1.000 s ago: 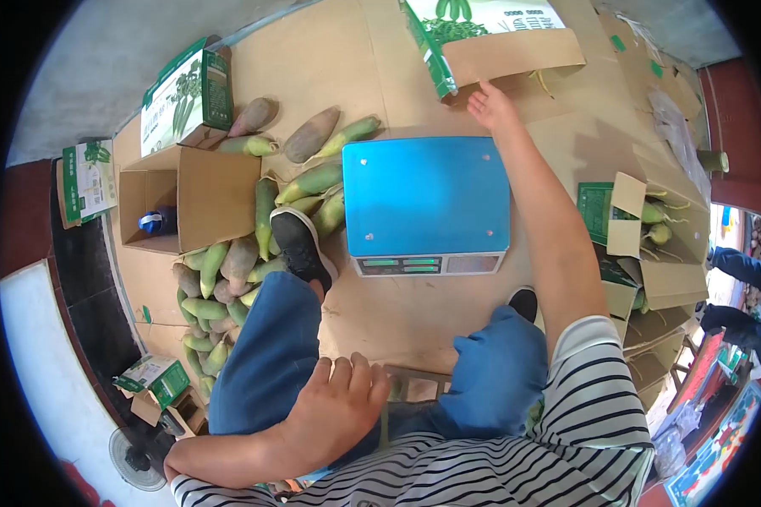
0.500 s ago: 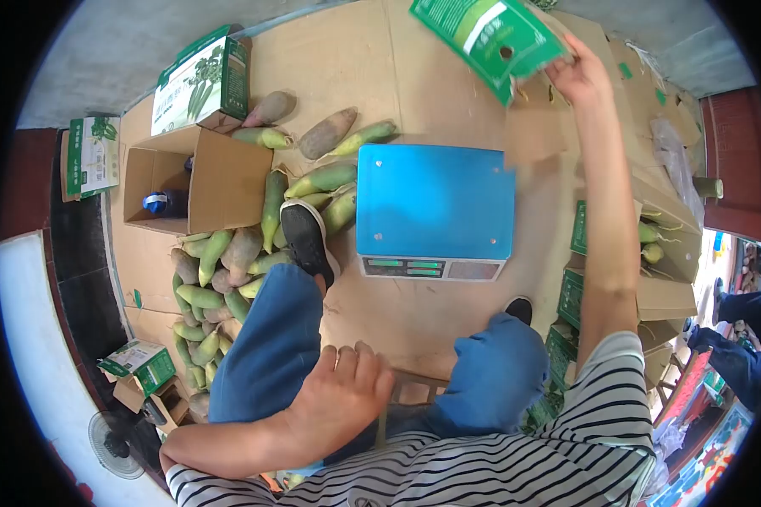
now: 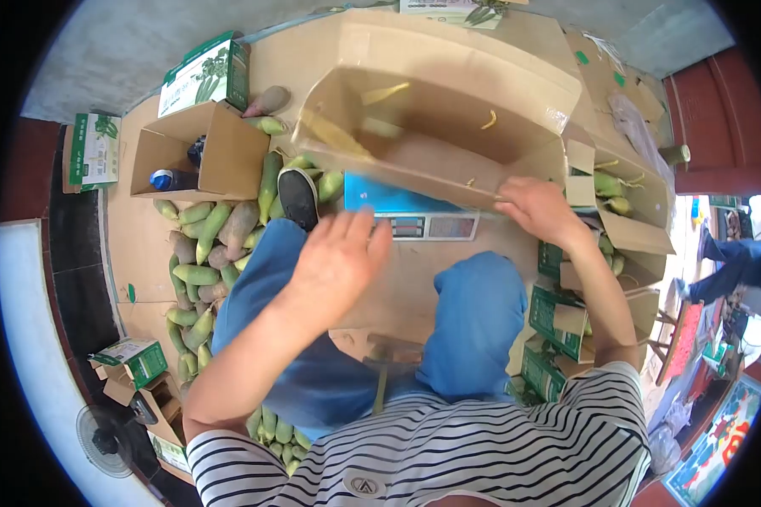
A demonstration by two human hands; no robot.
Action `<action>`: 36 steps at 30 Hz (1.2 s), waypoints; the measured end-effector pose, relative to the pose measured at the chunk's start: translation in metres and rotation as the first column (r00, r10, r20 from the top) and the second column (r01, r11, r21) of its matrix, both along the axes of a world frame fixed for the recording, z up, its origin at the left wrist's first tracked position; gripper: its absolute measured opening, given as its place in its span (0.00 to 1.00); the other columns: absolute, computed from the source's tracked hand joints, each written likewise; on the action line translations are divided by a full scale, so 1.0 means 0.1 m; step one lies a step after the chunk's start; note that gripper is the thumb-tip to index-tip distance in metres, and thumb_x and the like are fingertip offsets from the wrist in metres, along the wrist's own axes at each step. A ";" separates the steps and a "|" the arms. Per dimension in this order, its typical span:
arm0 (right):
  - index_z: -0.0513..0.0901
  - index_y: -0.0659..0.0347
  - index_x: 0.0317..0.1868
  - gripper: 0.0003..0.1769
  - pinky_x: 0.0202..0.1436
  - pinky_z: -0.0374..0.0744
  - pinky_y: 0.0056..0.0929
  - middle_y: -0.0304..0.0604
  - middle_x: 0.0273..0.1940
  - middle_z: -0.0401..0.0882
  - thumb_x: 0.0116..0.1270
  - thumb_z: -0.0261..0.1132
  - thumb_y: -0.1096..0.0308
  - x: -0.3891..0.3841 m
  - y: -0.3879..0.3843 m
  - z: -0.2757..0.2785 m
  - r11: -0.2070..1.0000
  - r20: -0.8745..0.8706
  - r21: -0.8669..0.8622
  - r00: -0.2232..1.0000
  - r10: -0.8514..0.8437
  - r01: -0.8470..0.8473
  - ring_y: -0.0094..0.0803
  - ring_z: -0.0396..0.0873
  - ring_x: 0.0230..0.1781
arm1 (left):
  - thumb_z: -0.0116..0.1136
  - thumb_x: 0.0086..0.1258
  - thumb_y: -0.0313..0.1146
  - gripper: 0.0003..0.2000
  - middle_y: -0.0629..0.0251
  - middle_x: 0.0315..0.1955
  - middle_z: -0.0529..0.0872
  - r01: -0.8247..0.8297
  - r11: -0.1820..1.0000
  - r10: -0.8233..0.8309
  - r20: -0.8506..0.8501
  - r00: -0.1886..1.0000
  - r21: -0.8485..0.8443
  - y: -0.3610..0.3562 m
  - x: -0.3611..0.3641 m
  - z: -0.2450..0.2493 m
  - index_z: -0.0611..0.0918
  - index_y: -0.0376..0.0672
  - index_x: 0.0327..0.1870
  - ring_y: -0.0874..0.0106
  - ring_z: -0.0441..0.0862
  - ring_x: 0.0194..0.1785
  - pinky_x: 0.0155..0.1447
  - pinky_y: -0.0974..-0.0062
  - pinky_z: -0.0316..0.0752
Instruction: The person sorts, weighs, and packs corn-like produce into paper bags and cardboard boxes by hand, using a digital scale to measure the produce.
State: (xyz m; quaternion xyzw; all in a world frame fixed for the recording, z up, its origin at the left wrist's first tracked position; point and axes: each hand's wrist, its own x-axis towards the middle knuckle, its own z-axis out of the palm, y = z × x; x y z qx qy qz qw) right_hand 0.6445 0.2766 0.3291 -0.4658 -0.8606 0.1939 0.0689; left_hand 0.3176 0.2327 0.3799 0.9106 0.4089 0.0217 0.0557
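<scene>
A large open cardboard box (image 3: 448,182) stands over the blue-topped weighing scale (image 3: 389,193) and covers most of its platform. A few yellowish stem scraps lie on its inner walls. My right hand (image 3: 537,211) is closed on the near right corner of the box's rim, thumb and fingers pressed together there. Short of the rim on the left, my left hand (image 3: 342,258) is held in the air, slightly blurred, its fingers stretched out and holding nothing. The scale's display panel (image 3: 410,226) shows below the box's front edge.
Green radishes (image 3: 199,275) lie heaped on the left. A smaller cardboard box (image 3: 245,152) with blue-capped bottles stands behind them. On the right, opened cartons (image 3: 626,224) hold more radishes. A fan (image 3: 101,439) is at lower left. My shoe (image 3: 298,196) is beside the scale.
The large box has come over the scale, gripped by my right hand, which earlier held a green printed carton at the upper right. My left hand has moved up and forward.
</scene>
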 end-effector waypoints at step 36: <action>0.76 0.65 0.40 0.05 0.38 0.78 0.22 0.40 0.34 0.81 0.66 0.60 0.73 0.27 -0.30 -0.81 0.682 -0.738 -0.266 0.311 -0.599 0.681 0.23 0.81 0.33 | 0.51 0.58 0.21 0.13 0.55 0.35 0.83 -0.212 0.973 0.175 -0.297 0.939 -0.096 0.39 0.04 -0.45 0.75 0.42 0.45 0.57 0.82 0.42 0.43 0.60 0.77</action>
